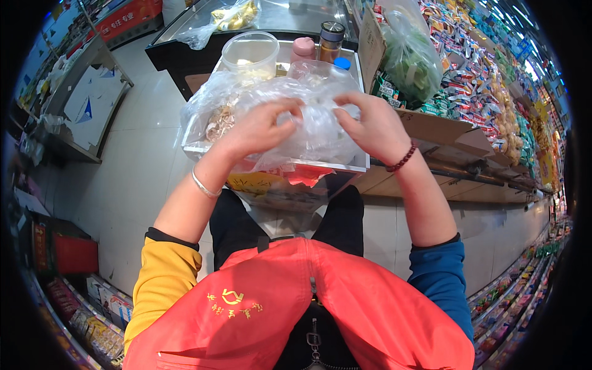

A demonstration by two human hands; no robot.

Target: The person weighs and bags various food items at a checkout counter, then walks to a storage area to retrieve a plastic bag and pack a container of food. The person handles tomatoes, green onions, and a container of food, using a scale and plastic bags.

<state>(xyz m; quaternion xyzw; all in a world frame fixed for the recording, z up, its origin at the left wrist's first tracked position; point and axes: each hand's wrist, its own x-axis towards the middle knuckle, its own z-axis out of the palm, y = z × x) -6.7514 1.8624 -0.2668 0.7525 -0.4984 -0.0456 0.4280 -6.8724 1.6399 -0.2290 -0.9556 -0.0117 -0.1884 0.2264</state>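
A clear plastic bag (319,125) lies bunched over a white open box (360,163) in front of me. Over the bag's left part is my left hand (266,125), its fingers curled and slightly blurred; whether they pinch the film is unclear. Facing it from the right, my right hand (370,122) has thumb and forefinger apart at the bag's edge. Brownish papery peelings (221,122), like garlic skins, show through plastic at the left. Behind the bag stands a clear round plastic tub (250,52) with pale pieces near its bottom.
A pink bottle (303,48), a dark-capped tumbler (331,41) and a blue cap (342,63) are at the box's back. Bagged green vegetables (411,64) and piled wrapped snacks (462,88) flank the right. A metal-topped counter (296,18) holds bagged yellow fruit (236,16).
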